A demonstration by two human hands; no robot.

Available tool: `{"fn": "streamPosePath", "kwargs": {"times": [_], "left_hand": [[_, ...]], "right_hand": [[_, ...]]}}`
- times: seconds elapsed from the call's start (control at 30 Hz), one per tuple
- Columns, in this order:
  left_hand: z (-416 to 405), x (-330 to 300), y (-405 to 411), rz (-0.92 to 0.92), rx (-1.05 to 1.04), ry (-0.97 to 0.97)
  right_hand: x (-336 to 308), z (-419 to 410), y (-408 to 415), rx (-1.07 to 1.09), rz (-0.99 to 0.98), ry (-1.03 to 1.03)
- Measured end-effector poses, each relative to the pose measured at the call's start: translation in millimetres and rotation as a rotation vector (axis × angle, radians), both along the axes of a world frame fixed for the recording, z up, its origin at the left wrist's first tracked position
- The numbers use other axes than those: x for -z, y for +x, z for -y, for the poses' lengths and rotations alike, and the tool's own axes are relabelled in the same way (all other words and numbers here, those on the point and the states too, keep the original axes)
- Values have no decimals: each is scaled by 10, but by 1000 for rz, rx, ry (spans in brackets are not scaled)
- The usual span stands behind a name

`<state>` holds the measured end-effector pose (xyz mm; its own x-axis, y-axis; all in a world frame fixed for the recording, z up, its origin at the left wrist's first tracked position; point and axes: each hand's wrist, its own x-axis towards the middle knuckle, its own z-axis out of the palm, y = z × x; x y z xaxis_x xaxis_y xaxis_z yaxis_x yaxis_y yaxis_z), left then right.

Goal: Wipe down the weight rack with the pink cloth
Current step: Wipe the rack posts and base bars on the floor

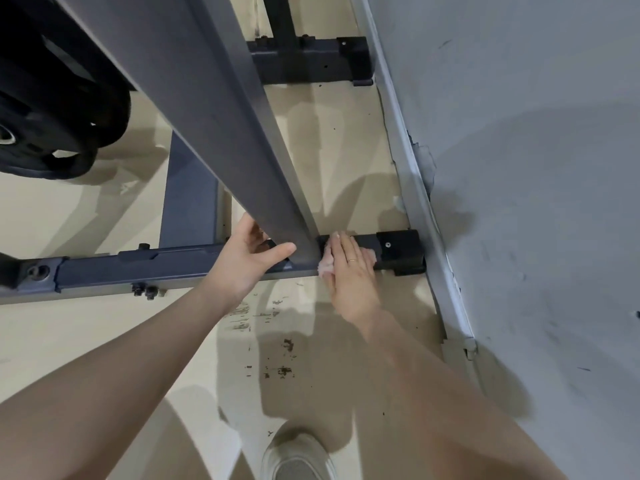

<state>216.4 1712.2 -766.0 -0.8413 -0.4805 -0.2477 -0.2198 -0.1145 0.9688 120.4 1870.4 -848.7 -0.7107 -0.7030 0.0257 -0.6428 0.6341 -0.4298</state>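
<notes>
I'm reaching both bare arms down and forward to the foot of the grey-blue metal weight rack [221,109], its slanted upright post being my landmark. My left hand [247,263] is wrapping round the base of that post: thumb lying across its near face, fingers curling behind its left side, gripping it, forearm coming in from the lower left. My right hand [349,268] is lying just right of the post, palm down, fingers straight and together, pressing the crumpled pale pink cloth [326,266] flat onto the dark horizontal base bar [138,268] of the rack. The cloth is showing only at the hand's left edge, touching the post's foot, and a bit past the fingers on the right. A thin ring is sitting on one finger. The black plastic end cap [400,251] is capping the bar further right of the post, near the grey scuffed wall [519,168]. Black round weight plates [52,109] are hanging left of the post. My grey shoe [298,459] is standing on the beige floor [104,341], below the post.
</notes>
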Motion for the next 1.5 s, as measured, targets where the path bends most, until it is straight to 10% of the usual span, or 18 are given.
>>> {"fn": "streamPosePath", "kwargs": {"times": [0.77,0.93,1.07,1.17,1.27,1.5], "left_hand": [[-342,228,-13,63,-160,78],[-450,218,216,534,281,-729],[-500,71,99,-22,640,-1634],[-464,33,-61,85,780,-2171],[-439,56,-69,424,1019,-2381],[-343,96,-54,434,1171,-2449]], "right_hand": [[45,-234,-139,137,-76,272],[-100,-148,-189,-25,-18,145],[-145,-438,-381,380,-103,-79],[-72,-265,-349,156,-68,87],[142,-89,-157,27,51,133],[182,-330,-298,232,-163,170]]}}
